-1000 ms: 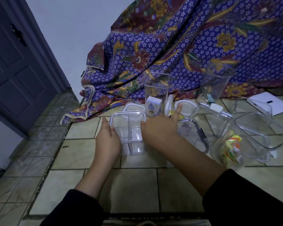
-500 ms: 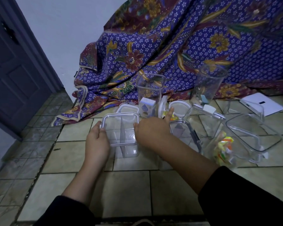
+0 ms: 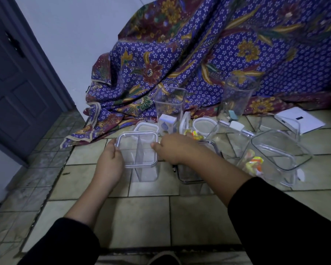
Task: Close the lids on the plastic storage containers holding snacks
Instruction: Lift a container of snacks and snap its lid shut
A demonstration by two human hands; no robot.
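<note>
A: Backdrop first. What's the biggest item?
B: Batik cloth point(image 3: 218, 54), purple with gold and maroon flowers. It falls in soft folds onto the tiled floor point(image 3: 141, 217). The tiles are pale and glossy with dark grout. The tubs stand on the floor in front of it, likely so they're all within reach.
A: Largest tub?
B: Square clear container point(image 3: 279, 153), far right. Rigid plastic, no lid on it.
A: And the one being worked?
B: Divided container point(image 3: 147, 173), centre-left, upright on the floor between the 2 hands. Hard, clear, rounded corners, 1 partition down the middle. Its lid point(image 3: 130, 148) sits on top, with a grey seal round the rim.
A: Hands?
B: Left hand point(image 3: 109, 161) curls round the lid's left edge, probably to steady it. Right hand point(image 3: 172, 148) lies knuckles-up, thumb against the right edge. Its fingers are hidden, so I cannot tell if they grip. My read: squaring the lid before pressing it home.
A: Smallest?
B: Loose white-rimmed lid point(image 3: 203, 124) behind, unmatched. Then bright wrapped snacks point(image 3: 253, 165), showing through the big tub's left wall.
</note>
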